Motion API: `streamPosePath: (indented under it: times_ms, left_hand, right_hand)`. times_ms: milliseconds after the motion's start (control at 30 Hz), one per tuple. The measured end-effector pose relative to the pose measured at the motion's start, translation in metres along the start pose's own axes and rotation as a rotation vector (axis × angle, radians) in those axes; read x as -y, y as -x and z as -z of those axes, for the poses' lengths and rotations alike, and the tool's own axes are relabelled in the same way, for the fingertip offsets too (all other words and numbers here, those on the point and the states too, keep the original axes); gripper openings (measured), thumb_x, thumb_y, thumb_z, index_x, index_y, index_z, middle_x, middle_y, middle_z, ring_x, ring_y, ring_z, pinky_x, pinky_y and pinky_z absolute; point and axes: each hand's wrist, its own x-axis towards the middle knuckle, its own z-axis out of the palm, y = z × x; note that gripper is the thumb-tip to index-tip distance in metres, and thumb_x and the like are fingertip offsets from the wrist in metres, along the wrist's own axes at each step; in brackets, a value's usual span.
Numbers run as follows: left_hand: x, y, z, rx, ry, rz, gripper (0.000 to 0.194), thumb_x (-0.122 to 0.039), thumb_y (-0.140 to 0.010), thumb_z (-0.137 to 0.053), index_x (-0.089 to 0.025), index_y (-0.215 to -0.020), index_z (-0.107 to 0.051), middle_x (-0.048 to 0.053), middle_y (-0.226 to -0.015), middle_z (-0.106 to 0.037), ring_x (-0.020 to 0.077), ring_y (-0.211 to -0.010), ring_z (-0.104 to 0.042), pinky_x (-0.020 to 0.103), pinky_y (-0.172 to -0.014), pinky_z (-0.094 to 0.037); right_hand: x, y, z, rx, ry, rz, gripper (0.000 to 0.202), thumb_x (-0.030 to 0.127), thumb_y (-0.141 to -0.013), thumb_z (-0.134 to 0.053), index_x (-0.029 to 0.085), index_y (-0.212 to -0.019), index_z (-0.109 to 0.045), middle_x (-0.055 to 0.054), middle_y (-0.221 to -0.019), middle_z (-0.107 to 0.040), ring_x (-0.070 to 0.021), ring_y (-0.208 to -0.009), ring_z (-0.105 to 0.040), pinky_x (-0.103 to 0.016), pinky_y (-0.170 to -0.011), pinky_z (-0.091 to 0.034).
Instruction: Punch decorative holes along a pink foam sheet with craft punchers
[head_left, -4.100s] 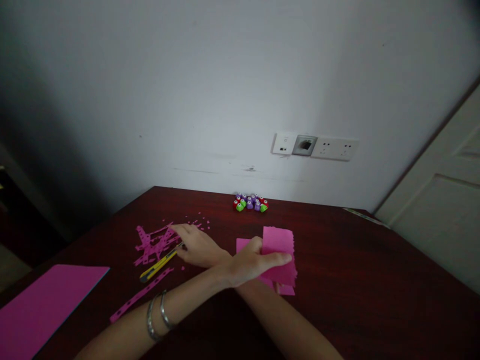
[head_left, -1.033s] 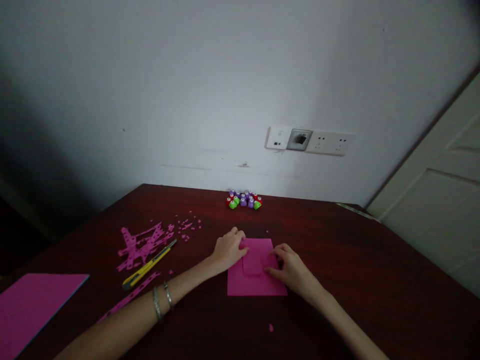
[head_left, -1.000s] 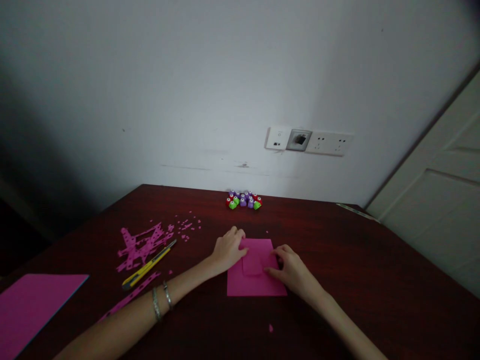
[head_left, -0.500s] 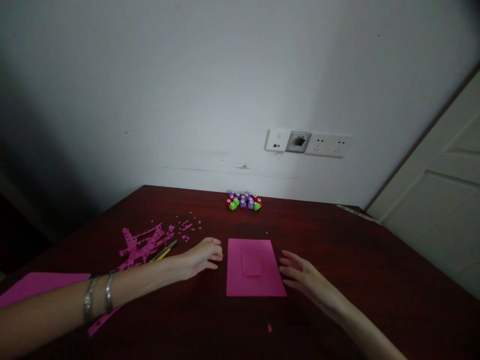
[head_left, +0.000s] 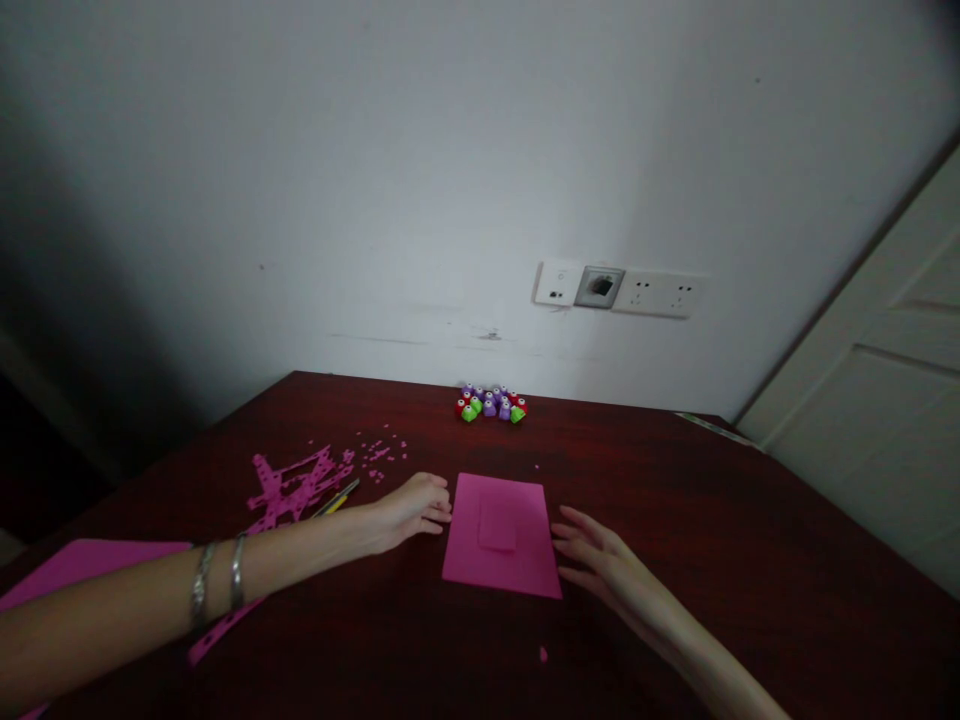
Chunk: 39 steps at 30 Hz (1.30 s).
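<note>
A pink sheet (head_left: pixel 465 562) lies on the dark red table, slightly turned, with a smaller pink rectangle (head_left: pixel 497 524) near its middle. My left hand (head_left: pixel 417 512) is at the sheet's left edge, fingers bent and a little apart, holding nothing I can see. On the right edge, my right hand (head_left: pixel 596 552) has its fingers spread, the tips at or very near the sheet. Whether either hand touches the paper is hard to tell.
Pink cut scraps (head_left: pixel 296 488), small bits and a yellow cutter (head_left: pixel 337 500) lie left. Another pink sheet (head_left: pixel 97 557) is under my left forearm. Colourful small figures (head_left: pixel 491 403) stand near the wall. A small pink piece (head_left: pixel 543 654) lies in front.
The pink sheet has turned slightly clockwise, its lower edge shifting left. My right hand has moved a little left, closer to the sheet. The view has shifted slightly.
</note>
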Motion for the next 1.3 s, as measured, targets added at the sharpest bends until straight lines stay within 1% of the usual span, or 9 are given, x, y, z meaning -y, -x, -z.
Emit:
streamPosePath:
  times_ms: [133, 233, 367, 400, 500, 600, 833, 967, 1300]
  left_hand:
    - [0.010, -0.005, 0.007, -0.017, -0.019, -0.009, 0.033, -0.011, -0.066, -0.044, -0.018, -0.099, -0.041, 0.000, -0.073, -0.060, 0.0149, -0.072, -0.061, 0.031, -0.071, -0.048]
    - [0.014, -0.021, 0.020, -0.095, -0.053, -0.090, 0.036, -0.011, -0.065, -0.044, -0.016, -0.101, -0.044, 0.002, -0.075, -0.060, 0.0138, -0.068, -0.060, 0.028, -0.063, -0.048]
    - [-0.004, -0.066, 0.042, -0.374, -0.114, -0.344, 0.033, -0.010, -0.062, -0.050, -0.014, -0.094, -0.053, 0.004, -0.077, -0.059, 0.0111, -0.063, -0.057, 0.022, -0.055, -0.046]
    - [-0.011, -0.080, 0.046, -0.418, -0.109, -0.381, 0.030, -0.012, -0.065, -0.050, -0.015, -0.094, -0.053, 0.004, -0.079, -0.059, 0.0101, -0.064, -0.056, 0.020, -0.055, -0.045]
    - [-0.026, -0.118, 0.050, -0.561, -0.092, -0.456, 0.024, -0.012, -0.068, -0.047, -0.014, -0.092, -0.054, 0.004, -0.079, -0.058, 0.0087, -0.065, -0.056, 0.018, -0.056, -0.045]
    - [-0.028, -0.146, 0.046, -0.648, -0.115, -0.502, 0.020, -0.010, -0.070, -0.044, -0.013, -0.087, -0.055, 0.004, -0.078, -0.058, 0.0089, -0.066, -0.057, 0.018, -0.057, -0.046]
    - [-0.018, -0.170, 0.045, -0.634, -0.336, -0.610, 0.019, -0.007, -0.070, -0.042, -0.014, -0.072, -0.059, 0.002, -0.072, -0.061, 0.0112, -0.067, -0.058, 0.021, -0.060, -0.047]
    - [-0.015, -0.172, 0.048, -0.590, -0.484, -0.658, 0.021, -0.004, -0.066, -0.044, -0.015, -0.064, -0.061, 0.001, -0.069, -0.062, 0.0132, -0.073, -0.059, 0.024, -0.069, -0.046]
    - [-0.012, -0.168, 0.049, -0.585, -0.770, -0.689, 0.024, -0.005, -0.069, -0.041, -0.016, -0.069, -0.062, 0.004, -0.080, -0.064, 0.0145, -0.080, -0.058, 0.027, -0.079, -0.043]
  right_hand:
    - [-0.008, -0.007, 0.008, 0.013, 0.218, 0.033, 0.056, 0.033, -0.082, -0.044, 0.020, -0.136, -0.033, -0.016, -0.132, -0.047, -0.0223, -0.109, -0.057, -0.033, -0.082, -0.052]
    - [-0.011, -0.020, 0.023, -0.091, 0.391, 0.138, 0.062, 0.035, -0.077, -0.050, 0.018, -0.135, -0.033, -0.017, -0.134, -0.044, -0.0241, -0.113, -0.054, -0.038, -0.089, -0.048]
    - [-0.003, -0.051, 0.045, -0.318, 0.874, 0.477, 0.044, 0.031, -0.079, -0.046, 0.017, -0.120, -0.050, -0.014, -0.125, -0.052, -0.0262, -0.118, -0.047, -0.045, -0.101, -0.035]
    - [-0.001, -0.060, 0.048, -0.359, 0.994, 0.509, 0.040, 0.028, -0.080, -0.043, 0.015, -0.117, -0.053, -0.015, -0.123, -0.053, -0.0266, -0.117, -0.047, -0.045, -0.101, -0.035]
    - [0.005, -0.087, 0.052, -0.374, 1.056, 0.527, 0.038, 0.026, -0.082, -0.041, 0.011, -0.115, -0.056, -0.017, -0.127, -0.050, -0.0285, -0.120, -0.043, -0.045, -0.102, -0.033]
    - [0.005, -0.108, 0.047, -0.358, 1.104, 0.543, 0.039, 0.026, -0.084, -0.041, 0.009, -0.117, -0.055, -0.017, -0.131, -0.047, -0.0283, -0.124, -0.040, -0.044, -0.104, -0.031]
    - [-0.008, -0.125, 0.042, -0.332, 1.161, 0.541, 0.041, 0.027, -0.085, -0.041, 0.008, -0.118, -0.056, -0.018, -0.131, -0.048, -0.0291, -0.125, -0.039, -0.046, -0.103, -0.030]
    - [-0.012, -0.124, 0.044, -0.349, 1.159, 0.536, 0.040, 0.024, -0.085, -0.039, 0.009, -0.119, -0.056, -0.017, -0.132, -0.048, -0.0286, -0.125, -0.039, -0.047, -0.102, -0.032]
    - [-0.017, -0.127, 0.046, -0.364, 1.153, 0.553, 0.039, 0.022, -0.083, -0.041, 0.010, -0.117, -0.057, -0.016, -0.130, -0.050, -0.0277, -0.124, -0.041, -0.045, -0.102, -0.033]
